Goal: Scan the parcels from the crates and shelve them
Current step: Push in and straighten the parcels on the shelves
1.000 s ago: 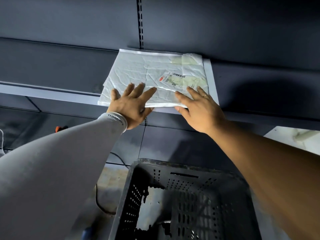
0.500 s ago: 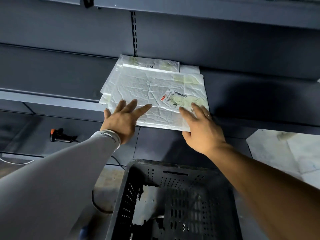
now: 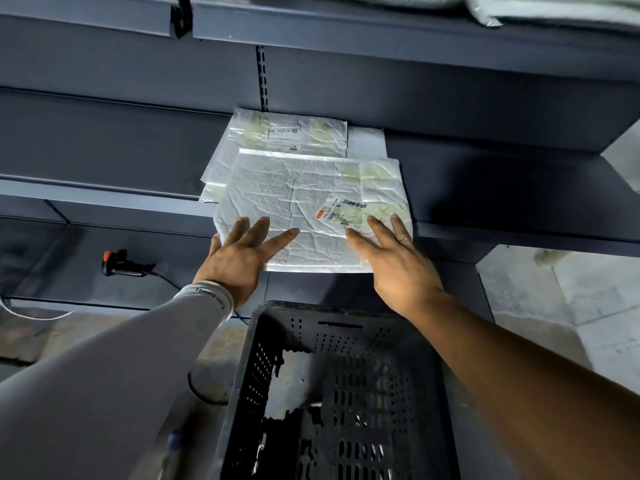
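Flatly, both hands' fingers (image 3: 377, 230) press the parcel (image 3: 304, 202) overhanging the shelf (image 3: 104, 199).

A black handheld device with an orange tip (image 3: 119, 263) lies on the lower dark grey shelf board (image 3: 86, 289), toward its left end, with a thin dark cable (image 3: 166, 279) trailing from it to the right. A white cord (image 3: 24, 311) loops across the left edge of that same board. Below the shelving, a pale, stained concrete floor (image 3: 571, 306) shows at the right, and a slotted vertical metal upright strip (image 3: 262, 77) runs down the grey back panel above.
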